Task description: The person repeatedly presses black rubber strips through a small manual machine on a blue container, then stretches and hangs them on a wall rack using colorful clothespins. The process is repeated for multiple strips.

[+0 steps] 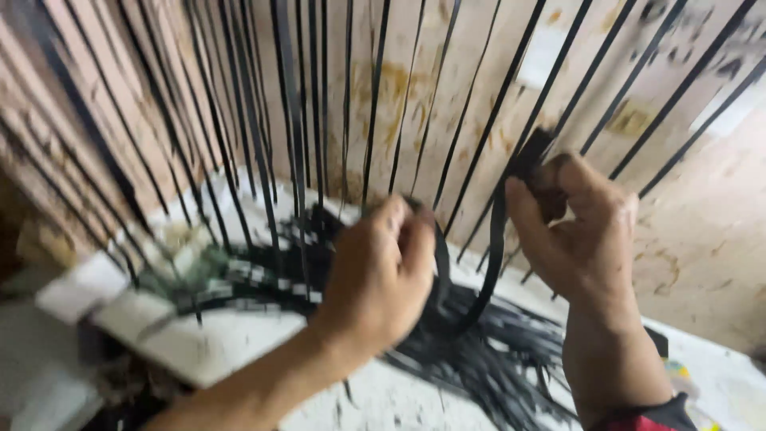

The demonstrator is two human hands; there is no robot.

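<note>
My left hand and my right hand each pinch one end of a black flat strap, which sags in a loop between them. The hands are raised in front of a wooden wall. Many more black straps hang stretched from the top of the wall down to a tangled heap of black strips on a white surface below the hands. The picture is blurred by motion.
A white block or slab edge lies at the lower left, with greenish bits near the straps' lower ends. A red cuff shows at my right wrist. Small coloured objects sit at the lower right.
</note>
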